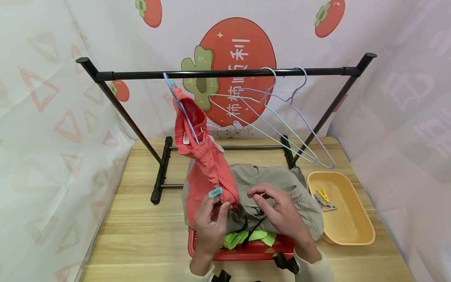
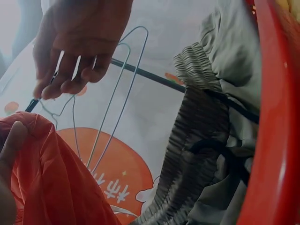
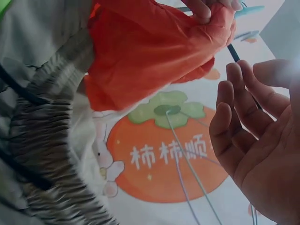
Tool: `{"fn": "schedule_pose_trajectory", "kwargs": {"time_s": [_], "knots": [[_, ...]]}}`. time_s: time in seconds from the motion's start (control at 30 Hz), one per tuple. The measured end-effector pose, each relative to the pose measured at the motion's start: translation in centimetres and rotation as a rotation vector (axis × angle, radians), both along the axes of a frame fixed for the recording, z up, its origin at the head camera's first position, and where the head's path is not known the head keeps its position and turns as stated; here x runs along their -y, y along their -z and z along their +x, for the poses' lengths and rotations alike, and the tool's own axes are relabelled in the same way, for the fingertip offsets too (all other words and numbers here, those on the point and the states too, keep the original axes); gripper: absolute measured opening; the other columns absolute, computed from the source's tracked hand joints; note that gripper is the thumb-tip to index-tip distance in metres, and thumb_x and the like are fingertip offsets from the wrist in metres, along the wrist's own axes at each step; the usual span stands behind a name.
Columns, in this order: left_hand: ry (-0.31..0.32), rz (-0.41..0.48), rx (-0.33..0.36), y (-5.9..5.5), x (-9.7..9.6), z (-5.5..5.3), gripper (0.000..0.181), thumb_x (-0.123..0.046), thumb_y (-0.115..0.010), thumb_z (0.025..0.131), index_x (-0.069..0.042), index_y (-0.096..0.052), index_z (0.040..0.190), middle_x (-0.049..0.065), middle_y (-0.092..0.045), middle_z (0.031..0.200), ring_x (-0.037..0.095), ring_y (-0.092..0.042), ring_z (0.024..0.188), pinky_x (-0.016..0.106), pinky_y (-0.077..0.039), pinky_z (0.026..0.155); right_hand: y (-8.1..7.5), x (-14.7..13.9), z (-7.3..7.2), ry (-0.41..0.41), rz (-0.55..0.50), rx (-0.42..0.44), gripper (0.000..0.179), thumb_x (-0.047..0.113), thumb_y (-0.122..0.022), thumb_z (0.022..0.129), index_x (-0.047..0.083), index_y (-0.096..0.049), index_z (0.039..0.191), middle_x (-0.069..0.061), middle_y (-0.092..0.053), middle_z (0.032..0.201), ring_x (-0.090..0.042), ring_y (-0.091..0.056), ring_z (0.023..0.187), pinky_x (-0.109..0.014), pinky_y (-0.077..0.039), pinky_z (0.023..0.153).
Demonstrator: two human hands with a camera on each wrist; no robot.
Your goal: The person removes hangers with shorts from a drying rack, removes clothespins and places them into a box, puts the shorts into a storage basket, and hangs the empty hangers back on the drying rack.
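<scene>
Elastic-waisted coral shorts (image 1: pixel 201 152) hang from a light purple hanger (image 1: pixel 179 103) hooked on the bar. My left hand (image 1: pixel 211 219) pinches the near end of the shorts between thumb and fingers. A blue clothespin (image 1: pixel 215 192) sits at that end, right by the left fingertips; another blue clothespin (image 1: pixel 172 83) is at the far end near the hook. My right hand (image 1: pixel 278 209) is held to the right of the shorts, fingers loosely bent, with nothing in it. In the right wrist view, the coral cloth (image 3: pixel 150 51) stretches to the left hand's fingertips.
A black rack (image 1: pixel 225 74) spans the table, with a green hanger (image 1: pixel 275 107) and another purple hanger (image 1: pixel 299 107) at right. Grey-green trousers (image 1: pixel 253 176) lie over a red basket (image 1: pixel 246 252) with bright green cloth (image 1: pixel 243 238). An orange tub (image 1: pixel 352 219) holds yellow and grey clothespins.
</scene>
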State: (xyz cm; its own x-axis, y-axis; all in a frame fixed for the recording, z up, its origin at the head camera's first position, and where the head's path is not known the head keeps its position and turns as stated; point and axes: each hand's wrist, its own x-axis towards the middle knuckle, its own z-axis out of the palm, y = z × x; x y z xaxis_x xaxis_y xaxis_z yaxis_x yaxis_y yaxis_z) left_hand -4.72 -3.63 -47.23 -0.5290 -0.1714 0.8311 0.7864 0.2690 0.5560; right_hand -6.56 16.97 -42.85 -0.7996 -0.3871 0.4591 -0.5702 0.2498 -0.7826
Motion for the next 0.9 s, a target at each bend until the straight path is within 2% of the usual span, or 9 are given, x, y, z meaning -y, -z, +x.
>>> {"fn": "schedule_pose_trajectory", "kwargs": {"time_s": [0.1, 0.17, 0.33, 0.43, 0.6, 0.77, 0.9], "knots": [[0.008, -0.008, 0.002, 0.1, -0.4, 0.1, 0.021, -0.014, -0.068, 0.102, 0.007, -0.068, 0.102, 0.019, -0.067, 0.099, 0.028, -0.068, 0.094, 0.026, -0.053, 0.090, -0.7, 0.3, -0.8, 0.019, 0.006, 0.013, 0.024, -0.002, -0.058, 0.103, 0.013, -0.071, 0.116, 0.002, -0.070, 0.113, -0.018, -0.066, 0.100, -0.036, -0.055, 0.083], [0.009, -0.018, 0.005, 0.1, -0.6, 0.2, 0.021, -0.014, -0.068, 0.101, 0.006, -0.068, 0.102, 0.019, -0.068, 0.100, 0.028, -0.068, 0.094, 0.026, -0.053, 0.092, -1.2, 0.5, -1.2, 0.027, 0.019, 0.011, 0.021, 0.001, -0.058, 0.103, 0.011, -0.072, 0.116, 0.003, -0.070, 0.114, -0.018, -0.066, 0.102, -0.038, -0.056, 0.084], [0.021, -0.030, 0.031, 0.1, -1.0, 0.4, 0.019, -0.014, -0.070, 0.101, 0.005, -0.068, 0.104, 0.017, -0.068, 0.102, 0.027, -0.069, 0.092, 0.026, -0.054, 0.089, -2.3, 1.0, -2.1, 0.018, 0.061, 0.001, 0.019, 0.007, -0.060, 0.105, 0.010, -0.072, 0.118, 0.005, -0.070, 0.113, -0.015, -0.066, 0.102, -0.039, -0.056, 0.083], [0.026, -0.032, 0.047, 0.1, -1.1, 0.3, 0.017, -0.013, -0.070, 0.100, 0.003, -0.068, 0.104, 0.014, -0.067, 0.098, 0.024, -0.068, 0.084, 0.024, -0.056, 0.081, -2.6, 1.4, -2.7, -0.006, 0.075, 0.002, 0.018, 0.009, -0.061, 0.105, 0.009, -0.072, 0.118, 0.007, -0.070, 0.113, -0.014, -0.065, 0.100, -0.038, -0.055, 0.082], [0.044, -0.033, 0.056, 0.2, -1.0, 0.1, 0.015, -0.011, -0.070, 0.100, 0.003, -0.067, 0.104, 0.011, -0.065, 0.092, 0.020, -0.065, 0.075, 0.024, -0.056, 0.070, -2.7, 1.6, -2.8, -0.061, 0.081, 0.032, 0.016, 0.010, -0.063, 0.104, 0.011, -0.073, 0.116, 0.006, -0.071, 0.111, -0.016, -0.064, 0.094, -0.037, -0.054, 0.080], [0.081, -0.005, 0.071, 0.3, -0.9, 0.0, 0.014, -0.009, -0.070, 0.099, 0.004, -0.066, 0.105, 0.013, -0.064, 0.092, 0.022, -0.066, 0.076, 0.024, -0.057, 0.070, -2.4, 1.7, -2.9, -0.070, 0.102, 0.071, 0.016, 0.014, -0.063, 0.105, 0.016, -0.074, 0.116, 0.008, -0.071, 0.110, -0.014, -0.065, 0.095, -0.037, -0.054, 0.081], [0.111, 0.010, 0.084, 0.3, -0.8, 0.1, 0.012, -0.002, -0.071, 0.097, 0.005, -0.066, 0.105, 0.014, -0.065, 0.093, 0.023, -0.067, 0.077, 0.025, -0.057, 0.071, -1.9, 1.5, -2.9, -0.068, 0.092, 0.094, 0.016, 0.012, -0.063, 0.104, 0.015, -0.074, 0.115, 0.008, -0.071, 0.109, -0.014, -0.065, 0.095, -0.037, -0.055, 0.080]]}}
